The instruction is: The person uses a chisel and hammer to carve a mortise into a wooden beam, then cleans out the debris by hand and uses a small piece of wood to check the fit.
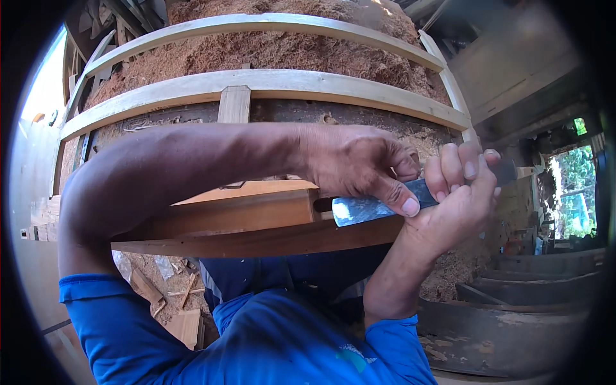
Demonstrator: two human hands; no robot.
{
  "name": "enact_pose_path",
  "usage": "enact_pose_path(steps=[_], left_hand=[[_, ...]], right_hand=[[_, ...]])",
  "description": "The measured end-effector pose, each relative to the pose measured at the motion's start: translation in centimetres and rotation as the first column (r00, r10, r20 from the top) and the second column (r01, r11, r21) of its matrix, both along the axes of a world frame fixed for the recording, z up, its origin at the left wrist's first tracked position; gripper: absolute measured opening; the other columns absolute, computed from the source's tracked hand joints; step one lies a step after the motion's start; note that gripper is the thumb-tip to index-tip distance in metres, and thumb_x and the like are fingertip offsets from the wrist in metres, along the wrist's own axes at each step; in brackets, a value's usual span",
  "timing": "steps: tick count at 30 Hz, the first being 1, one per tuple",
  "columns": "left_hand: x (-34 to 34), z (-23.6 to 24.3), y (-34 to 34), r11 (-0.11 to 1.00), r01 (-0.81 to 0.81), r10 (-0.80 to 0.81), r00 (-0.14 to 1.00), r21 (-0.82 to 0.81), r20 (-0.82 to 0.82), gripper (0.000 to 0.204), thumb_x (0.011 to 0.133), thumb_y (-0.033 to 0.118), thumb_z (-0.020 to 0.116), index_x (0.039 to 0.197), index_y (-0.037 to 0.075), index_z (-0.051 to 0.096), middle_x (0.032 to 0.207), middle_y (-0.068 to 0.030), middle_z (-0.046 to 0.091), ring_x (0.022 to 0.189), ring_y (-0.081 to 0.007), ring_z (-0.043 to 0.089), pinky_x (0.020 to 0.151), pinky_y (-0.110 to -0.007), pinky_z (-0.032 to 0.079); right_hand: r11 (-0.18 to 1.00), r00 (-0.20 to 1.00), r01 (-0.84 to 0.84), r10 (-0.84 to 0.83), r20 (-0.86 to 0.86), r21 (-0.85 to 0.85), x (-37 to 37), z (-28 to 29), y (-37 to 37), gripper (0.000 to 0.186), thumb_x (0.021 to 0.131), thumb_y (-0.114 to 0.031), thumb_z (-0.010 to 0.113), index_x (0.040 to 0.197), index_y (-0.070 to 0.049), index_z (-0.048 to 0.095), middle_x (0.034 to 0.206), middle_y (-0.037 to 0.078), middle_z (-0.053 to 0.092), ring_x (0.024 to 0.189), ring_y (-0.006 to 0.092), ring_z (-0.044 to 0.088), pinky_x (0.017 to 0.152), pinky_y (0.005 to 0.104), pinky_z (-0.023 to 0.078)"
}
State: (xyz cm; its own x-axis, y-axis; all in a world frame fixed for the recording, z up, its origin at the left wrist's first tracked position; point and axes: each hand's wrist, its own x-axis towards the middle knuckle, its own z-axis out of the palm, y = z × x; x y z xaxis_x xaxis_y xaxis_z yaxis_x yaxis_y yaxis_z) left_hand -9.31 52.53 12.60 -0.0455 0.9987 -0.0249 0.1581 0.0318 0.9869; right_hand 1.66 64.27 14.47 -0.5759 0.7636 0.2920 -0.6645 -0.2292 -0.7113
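Note:
My right hand (459, 179) is wrapped round a wide steel chisel (362, 206), its flat blade pointing left. My left hand (375, 163) reaches across from the left, its fingers curled and its thumb pressed on the blade beside the right hand. The blade's end lies just right of a dark slot (323, 205) cut in a reddish-brown wooden beam (250, 212). Whether the edge touches the wood, I cannot tell. Much of the chisel's handle end is hidden by my right hand.
A pale wooden frame (276, 80) with long rails stands beyond my hands, before a heap of shavings (282, 54). Wood offcuts (186, 327) lie on the floor at lower left. Dark boards (507, 333) are stacked at lower right.

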Motion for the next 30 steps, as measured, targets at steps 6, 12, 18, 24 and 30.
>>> enact_pose_path(steps=[6,12,18,24,30], left_hand=[[0.3,1.7,0.0,0.996,0.073,-0.072,0.997,0.041,-0.021,0.043,0.092,0.041,0.074,0.08,0.001,0.064,0.09,-0.0075,0.057,0.092,-0.0208,0.056,0.084,-0.037,0.043],[0.6,1.5,0.0,0.997,0.025,-0.023,0.999,0.077,-0.03,0.044,0.095,0.043,0.069,0.081,0.002,0.065,0.081,-0.0075,0.055,0.086,-0.0219,0.055,0.08,-0.038,0.044],[0.0,1.4,0.1,0.997,0.069,-0.071,0.984,-0.016,-0.165,0.043,0.094,0.045,0.069,0.09,0.002,0.068,0.082,-0.0069,0.054,0.086,-0.0212,0.055,0.079,-0.039,0.044],[-0.8,1.3,0.0,0.998,0.064,-0.064,0.993,-0.004,-0.096,0.045,0.091,0.046,0.073,0.083,0.002,0.067,0.084,-0.0061,0.053,0.087,-0.0196,0.053,0.078,-0.038,0.043],[-0.8,1.1,-0.6,0.99,0.133,-0.14,0.978,-0.055,-0.155,0.05,0.089,0.049,0.074,0.078,0.002,0.064,0.085,-0.0074,0.05,0.089,-0.0226,0.05,0.081,-0.037,0.041]], right_hand=[[0.994,0.997,0.068,-0.064,-0.042,0.09,1.1,1.5,-1.0,0.013,0.097,-0.011,0.045,0.109,-0.007,0.048,0.076,0.003,0.039,0.048,0.0055,0.025,0.036,0.0215,0.018],[0.973,0.993,0.119,-0.116,-0.029,0.196,1.0,2.7,-1.2,0.014,0.095,-0.008,0.046,0.109,-0.007,0.047,0.076,0.003,0.038,0.046,0.0058,0.024,0.035,0.0213,0.019],[0.985,0.989,0.147,-0.146,-0.015,0.09,0.4,1.5,-1.1,0.014,0.098,-0.01,0.046,0.108,-0.002,0.047,0.074,0.004,0.038,0.047,0.0069,0.026,0.037,0.0232,0.019],[0.976,0.978,0.2,-0.205,0.05,0.081,-0.2,1.2,-1.4,0.014,0.1,-0.01,0.044,0.109,-0.001,0.048,0.074,0.004,0.038,0.048,0.0077,0.027,0.038,0.0244,0.018],[0.984,0.985,0.173,-0.173,0.015,-0.051,1.1,-0.8,-1.6,0.013,0.101,-0.009,0.044,0.111,-0.003,0.049,0.078,0.005,0.042,0.05,0.0086,0.031,0.036,0.0238,0.022]])
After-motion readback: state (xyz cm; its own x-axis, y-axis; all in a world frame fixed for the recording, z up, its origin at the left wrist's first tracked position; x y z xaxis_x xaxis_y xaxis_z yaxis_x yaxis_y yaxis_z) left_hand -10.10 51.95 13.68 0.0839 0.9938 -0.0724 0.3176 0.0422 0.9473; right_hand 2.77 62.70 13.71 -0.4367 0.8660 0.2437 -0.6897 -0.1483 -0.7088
